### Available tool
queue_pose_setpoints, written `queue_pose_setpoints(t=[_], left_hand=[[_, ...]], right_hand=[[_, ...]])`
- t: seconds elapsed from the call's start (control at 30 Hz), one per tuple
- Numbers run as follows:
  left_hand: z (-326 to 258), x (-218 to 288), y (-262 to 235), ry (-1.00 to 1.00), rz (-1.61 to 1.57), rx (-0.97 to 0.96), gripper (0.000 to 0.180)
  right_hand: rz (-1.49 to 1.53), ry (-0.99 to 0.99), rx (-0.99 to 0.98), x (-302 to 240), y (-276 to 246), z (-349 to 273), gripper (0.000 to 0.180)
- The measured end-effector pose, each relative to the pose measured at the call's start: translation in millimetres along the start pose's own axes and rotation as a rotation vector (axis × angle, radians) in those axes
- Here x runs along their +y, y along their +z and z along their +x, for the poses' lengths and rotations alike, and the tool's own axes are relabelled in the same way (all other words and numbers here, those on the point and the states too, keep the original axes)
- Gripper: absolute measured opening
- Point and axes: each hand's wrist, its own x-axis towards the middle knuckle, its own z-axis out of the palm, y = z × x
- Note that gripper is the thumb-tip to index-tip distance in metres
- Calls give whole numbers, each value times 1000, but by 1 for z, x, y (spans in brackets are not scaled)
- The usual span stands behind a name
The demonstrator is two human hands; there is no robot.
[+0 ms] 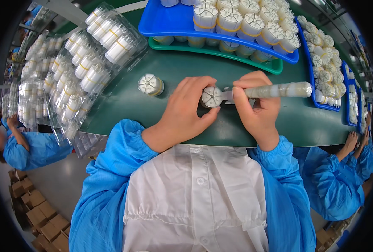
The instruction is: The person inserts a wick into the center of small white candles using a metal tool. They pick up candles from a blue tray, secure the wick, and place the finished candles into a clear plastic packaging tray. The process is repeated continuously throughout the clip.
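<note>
My left hand (186,107) is closed around a round bundle (212,97) of white wedge-shaped plastic pieces, thumb and fingers on its sides. Its end, split into segments, faces up. In my right hand (258,110) is a hand tool (285,90) with a long, thick handle that looks wrapped in pale tape. The tool's flat, thin tip (227,96) meets the right side of the bundle; whether it goes in between the pieces I cannot tell. Left of my left hand, a similar bundle (150,84) with a yellow band stands alone on the green table (123,98).
A blue tray (165,26) of banded bundles sits on a green tray (274,66) at the back. Clear plastic trays (131,59) of bundles lie at left. Another blue tray (327,106) is at right. Co-workers in blue sleeves (37,149) are at both sides; cardboard boxes (37,214) stand lower left.
</note>
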Motion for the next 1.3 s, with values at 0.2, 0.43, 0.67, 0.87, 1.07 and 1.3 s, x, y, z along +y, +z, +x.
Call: queue_pose_setpoints(t=[0.2,0.43,0.67,0.87,1.07,1.3], left_hand=[[0,2,-1,-21,-112,-30,59],[-1,-1,-1,-39,34,-9,61],[-2,-2,0,27,-140,-5,62],[-1,-2,-4,10,31,-14,67],[-4,-2,-4,-5,-84,-31,70],[-2,-3,-4,43,-118,-67,72]], right_hand=[[-26,37,-47,-4,1,3,12],[-46,-39,-44,2,2,1,13],[-42,-19,-50,-1,0,3,14],[-70,-23,-58,0,5,0,13],[35,19,4,1,1,1,13],[-12,25,-59,0,0,1,13]])
